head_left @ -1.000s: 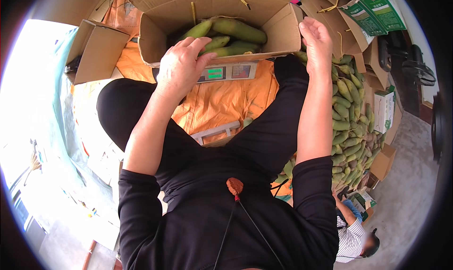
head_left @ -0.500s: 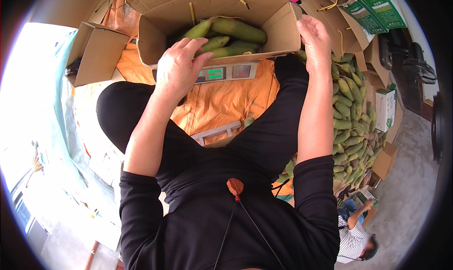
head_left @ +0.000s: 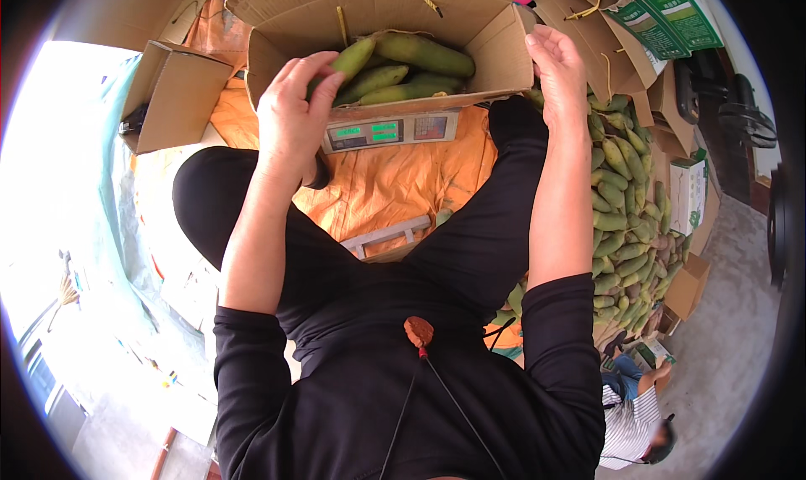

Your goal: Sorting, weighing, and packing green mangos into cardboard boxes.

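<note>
At the far left, a small open brown cardboard box [head_left: 172, 94] lies on the orange tarpaulin [head_left: 395, 182]. The left hand [head_left: 294, 115] rests on the near wall of the large open brown cardboard carton [head_left: 378, 14], its fingers curled around the end of one long green fruit [head_left: 348, 59] at the near left of the carton. More green fruits of the same kind [head_left: 420, 56] lie inside, to the right. The carton stands on a grey platform scale with a green-lit display [head_left: 390, 132]. The right hand [head_left: 558, 65] grips the carton's right flap, fingers closed on its edge. Further right, a loose heap of green fruits [head_left: 625, 203] covers the floor.
</note>
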Tool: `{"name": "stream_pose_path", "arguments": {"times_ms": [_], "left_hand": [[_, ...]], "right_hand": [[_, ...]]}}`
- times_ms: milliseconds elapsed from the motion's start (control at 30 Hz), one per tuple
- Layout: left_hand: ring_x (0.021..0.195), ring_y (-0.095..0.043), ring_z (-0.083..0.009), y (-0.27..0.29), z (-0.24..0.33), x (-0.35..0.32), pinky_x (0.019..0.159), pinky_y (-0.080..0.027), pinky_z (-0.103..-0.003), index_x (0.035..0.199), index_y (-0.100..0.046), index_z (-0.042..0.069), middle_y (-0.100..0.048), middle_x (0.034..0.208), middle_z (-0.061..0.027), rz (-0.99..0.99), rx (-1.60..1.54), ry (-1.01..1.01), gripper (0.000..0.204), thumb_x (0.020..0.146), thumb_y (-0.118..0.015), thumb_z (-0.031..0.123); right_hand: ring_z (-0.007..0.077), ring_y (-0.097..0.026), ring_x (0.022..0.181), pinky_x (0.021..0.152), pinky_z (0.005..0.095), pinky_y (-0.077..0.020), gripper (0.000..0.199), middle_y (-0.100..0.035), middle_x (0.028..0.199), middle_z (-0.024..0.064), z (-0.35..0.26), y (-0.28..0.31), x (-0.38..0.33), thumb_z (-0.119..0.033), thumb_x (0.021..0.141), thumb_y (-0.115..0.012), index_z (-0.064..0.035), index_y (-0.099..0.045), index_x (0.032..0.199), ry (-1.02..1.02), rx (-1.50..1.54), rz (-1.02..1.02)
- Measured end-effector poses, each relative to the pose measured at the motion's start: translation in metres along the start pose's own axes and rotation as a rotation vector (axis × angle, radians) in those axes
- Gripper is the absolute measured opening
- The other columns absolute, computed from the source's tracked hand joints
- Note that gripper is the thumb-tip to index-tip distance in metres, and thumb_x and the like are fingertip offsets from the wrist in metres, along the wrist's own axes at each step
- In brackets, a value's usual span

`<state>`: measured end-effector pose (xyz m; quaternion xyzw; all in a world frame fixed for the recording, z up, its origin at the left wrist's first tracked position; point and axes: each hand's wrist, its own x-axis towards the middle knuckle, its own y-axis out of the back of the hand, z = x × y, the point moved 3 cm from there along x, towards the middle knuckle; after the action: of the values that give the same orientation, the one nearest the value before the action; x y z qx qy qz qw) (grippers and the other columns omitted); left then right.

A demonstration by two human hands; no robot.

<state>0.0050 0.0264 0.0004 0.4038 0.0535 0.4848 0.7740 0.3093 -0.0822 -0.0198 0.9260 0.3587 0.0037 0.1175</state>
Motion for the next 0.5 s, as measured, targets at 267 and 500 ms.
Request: {"name": "stream_pose_path", "arguments": {"times_ms": [267, 500], "left_hand": [[0.089, -0.064, -0.0141, 0.035, -0.018, 0.010, 0.085, -0.049, -0.030, 0.111, -0.066, 0.008, -0.069, 0.094, -0.0039, 0.154, -0.201, 0.222, 0.025, 0.088, -0.065, 0.015], [0.091, -0.065, -0.0156, 0.073, -0.040, 0.034, 0.081, -0.050, -0.029, 0.116, -0.063, 0.004, -0.069, 0.097, -0.0075, 0.058, -0.112, 0.336, 0.035, 0.086, -0.069, 0.020]], "right_hand": [[0.0226, -0.057, 0.112, 0.097, 0.0337, -0.0430, 0.043, -0.060, 0.119, 0.0174, 0.004, -0.001, 0.006, -0.017, 0.084, -0.071, 0.0038, -0.056, 0.118, -0.017, 0.030, -0.005], [0.0244, -0.059, 0.108, 0.092, 0.0347, -0.0468, 0.046, -0.060, 0.119, 0.0194, 0.013, 0.000, 0.010, -0.016, 0.083, -0.070, 0.0044, -0.054, 0.120, 0.065, -0.052, 0.024]]}}
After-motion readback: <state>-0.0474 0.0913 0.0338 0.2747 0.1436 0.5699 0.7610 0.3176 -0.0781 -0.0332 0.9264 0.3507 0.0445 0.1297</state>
